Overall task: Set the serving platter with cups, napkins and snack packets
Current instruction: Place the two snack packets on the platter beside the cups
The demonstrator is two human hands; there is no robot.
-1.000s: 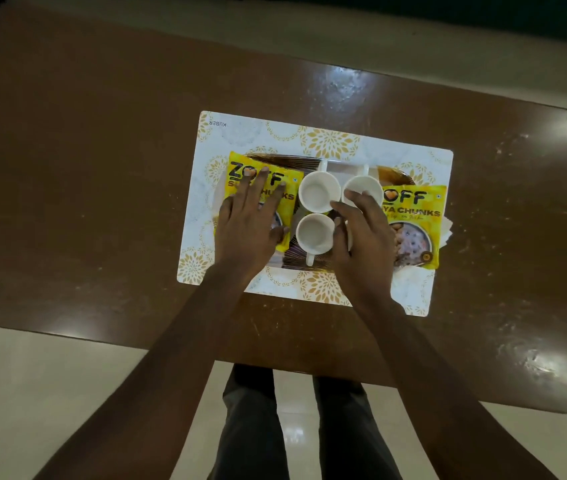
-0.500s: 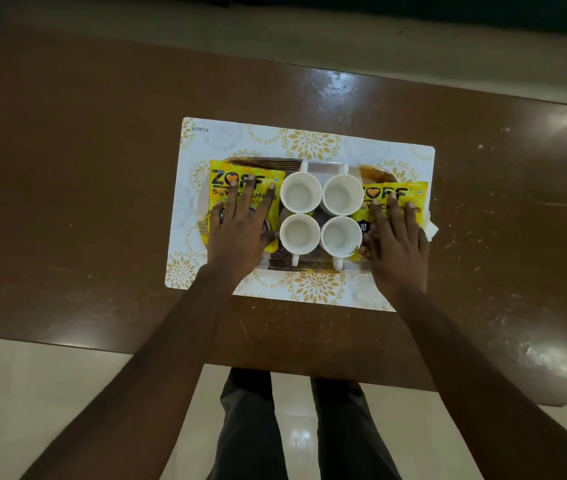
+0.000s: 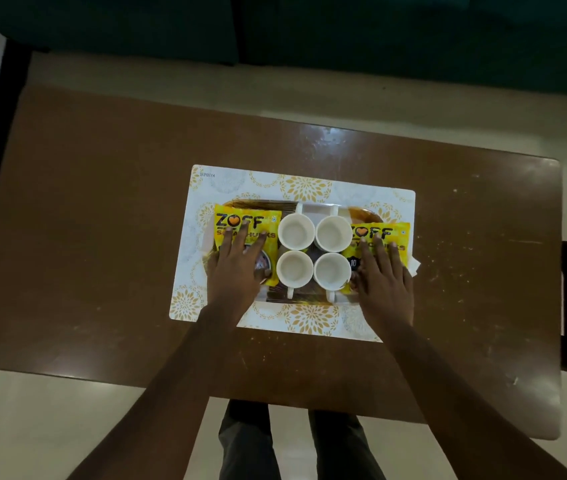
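Home dining or living room is suggested: brown wooden table (image 3: 102, 237), patterned placemat (image 3: 306, 188), pale tiled floor (image 3: 32, 427), dark sofa-like furniture (image 3: 379, 36) behind.

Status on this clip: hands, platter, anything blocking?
Fingers straight: left hand flat on left packet, right hand flat on right packet. Four cups clustered at centre of platter. Nothing blocking.

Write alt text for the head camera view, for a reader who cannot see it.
A person's left hand and right hand lie flat on two yellow snack packets, one on either side of four white cups set in a square on a serving platter. The platter sits on a patterned placemat on a brown table.
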